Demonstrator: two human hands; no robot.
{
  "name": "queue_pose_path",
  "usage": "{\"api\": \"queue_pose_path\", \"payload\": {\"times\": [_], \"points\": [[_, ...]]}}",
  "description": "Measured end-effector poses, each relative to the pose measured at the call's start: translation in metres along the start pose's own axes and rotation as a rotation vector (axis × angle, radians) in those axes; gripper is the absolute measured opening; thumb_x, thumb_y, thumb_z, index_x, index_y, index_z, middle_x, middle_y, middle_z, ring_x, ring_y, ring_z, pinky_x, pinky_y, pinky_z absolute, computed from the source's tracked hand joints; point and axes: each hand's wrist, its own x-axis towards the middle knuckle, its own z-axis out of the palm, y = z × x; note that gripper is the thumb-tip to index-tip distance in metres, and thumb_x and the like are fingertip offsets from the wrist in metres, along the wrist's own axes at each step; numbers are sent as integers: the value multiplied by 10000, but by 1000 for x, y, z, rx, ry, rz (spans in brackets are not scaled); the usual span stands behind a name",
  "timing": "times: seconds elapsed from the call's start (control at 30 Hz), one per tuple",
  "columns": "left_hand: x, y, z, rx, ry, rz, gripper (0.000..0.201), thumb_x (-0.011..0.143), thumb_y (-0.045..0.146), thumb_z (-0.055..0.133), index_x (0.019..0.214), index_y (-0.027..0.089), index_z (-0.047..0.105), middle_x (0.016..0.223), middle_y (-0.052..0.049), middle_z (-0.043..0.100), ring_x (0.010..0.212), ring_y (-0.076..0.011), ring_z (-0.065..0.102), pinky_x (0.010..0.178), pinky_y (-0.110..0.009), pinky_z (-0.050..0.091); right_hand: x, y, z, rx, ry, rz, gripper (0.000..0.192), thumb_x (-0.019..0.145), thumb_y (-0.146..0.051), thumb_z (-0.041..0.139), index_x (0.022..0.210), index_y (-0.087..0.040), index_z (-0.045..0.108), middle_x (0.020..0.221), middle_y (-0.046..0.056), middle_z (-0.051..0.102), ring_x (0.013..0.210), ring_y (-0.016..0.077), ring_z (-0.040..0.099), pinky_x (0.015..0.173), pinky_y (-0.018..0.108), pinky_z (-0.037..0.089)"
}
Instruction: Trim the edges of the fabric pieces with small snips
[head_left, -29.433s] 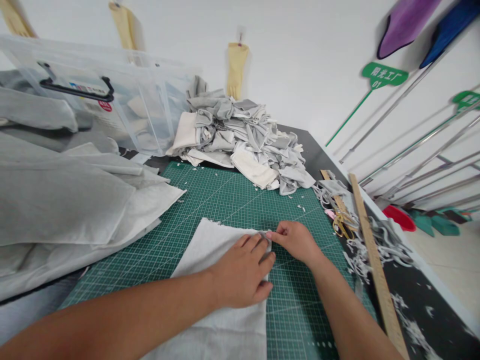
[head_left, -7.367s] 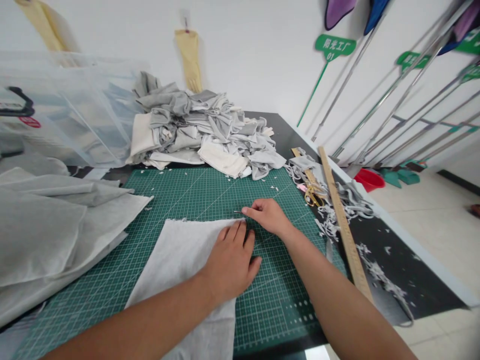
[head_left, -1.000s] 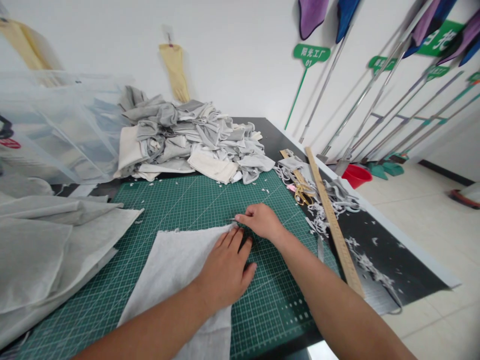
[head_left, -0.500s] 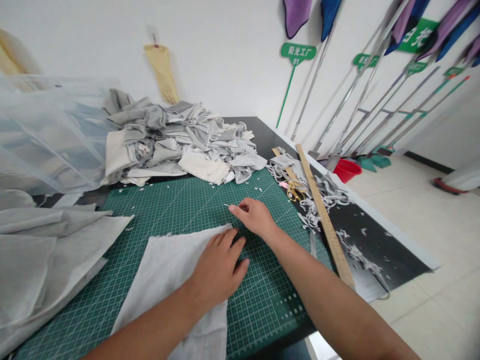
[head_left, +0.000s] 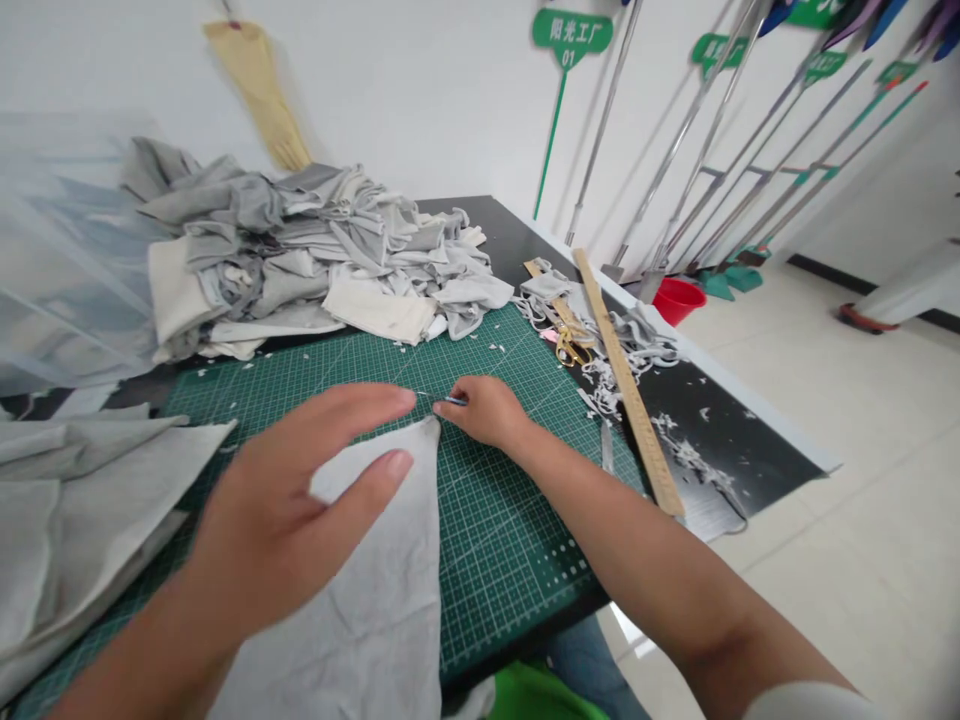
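Green cutting mat [head_left: 495, 520]: left hand [head_left: 277, 520] hovers spread above grey cloth [head_left: 367, 610]; right hand [head_left: 484, 410] pinches a thin tool [head_left: 450, 399].

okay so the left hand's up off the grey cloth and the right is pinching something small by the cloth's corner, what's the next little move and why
Probably bring the left hand back down flat onto the grey cloth near its far corner. That hand is raised, fingers spread, so nothing pins the cloth on the cutting mat, while the right hand pinches a small thin tool right at that corner; working there could drag the cloth.
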Motion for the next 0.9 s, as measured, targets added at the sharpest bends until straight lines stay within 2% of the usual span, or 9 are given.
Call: {"api": "queue_pose_path", "payload": {"times": [0.03, 0.13, 0.23, 0.3, 0.37, 0.5, 0.7, 0.83, 0.9], "points": [[30, 12, 18, 112, -114, 32, 426, 774, 340, 658, 1194, 299, 605, 1240, -10, 587, 1175, -281, 526, 1021, -439, 420, -1, -1, 0, -9, 0, 1, 316, 809, -510, 580, 772, -207, 659, 748, 11, 662, 672, 136, 551, 563, 253, 300], [94, 23, 64, 283, -214, 116, 364, 838, 335, 562, 1185, 234, 604, 1236, -60, 588, 1163, -264, 527, 1017, -433, 395, -1, -4, -2, -32, 5, 1, 296, 825, -476, 576, 770, -197, 659, 756, 19, 667, 691, 141, 560, 587, 258, 316], [98, 2, 81, 301, -297, 6, 374, 785, 340, 607, 1133, 205, 628, 1119, -96, 632, 1045, -279, 572, 942, -425, 407, -1, -5, -3, -26, 15, -2, 284, 825, -458, 581, 754, -192, 653, 755, 21, 666, 690, 139, 556, 601, 258, 322], [88, -10, 82, 230, -316, -80, 228, 769, 329, 619, 961, 219, 672, 884, -61, 669, 833, -240, 612, 820, -363, 434, -1, -5, -3, -10, 8, -6, 292, 819, -467, 584, 746, -192, 650, 739, 18, 658, 675, 134, 547, 594, 255, 317], [82, -14, 80, 160, -298, -125, 108, 769, 322, 616, 765, 222, 655, 664, -14, 619, 651, -196, 578, 702, -304, 418, -2, -6, -3, 23, -11, -9, 328, 808, -503, 585, 733, -189, 647, 710, 11, 643, 655, 126, 535, 577, 248, 307], [91, -6, 79, 0, -127, -223, 168, 793, 349, 587, 708, 207, 616, 618, 10, 583, 590, -158, 532, 592, -250, 366, -5, -10, -3, 191, -103, -11, 429, 758, -600, 594, 703, -177, 635, 627, -21, 578, 590, 102, 490, 528, 229, 289], [110, -6, 86, -380, 229, -446, 260, 779, 427, 552, 792, 170, 587, 661, 10, 585, 560, -128, 528, 528, -227, 407, -15, -24, -5, 330, -404, -66, 446, 636, -607, 685, 598, -172, 591, 516, -58, 486, 511, 85, 432, 476, 214, 278], [124, -14, 94, -564, 422, -522, 257, 708, 406, 602, 772, 161, 557, 641, 29, 552, 534, -104, 518, 503, -207, 410, -21, -33, -5, 346, -505, -92, 290, 632, -380, 706, 519, -176, 533, 462, -71, 438, 466, 76, 412, 448, 211, 275], [132, -17, 92, -619, 500, -527, 246, 685, 383, 615, 776, 162, 559, 655, 35, 551, 540, -93, 520, 510, -196, 414, -21, -33, -4, 379, -486, -20, 201, 628, -259, 655, 511, -183, 511, 435, -78, 410, 429, 73, 393, 425, 213, 264]]}}
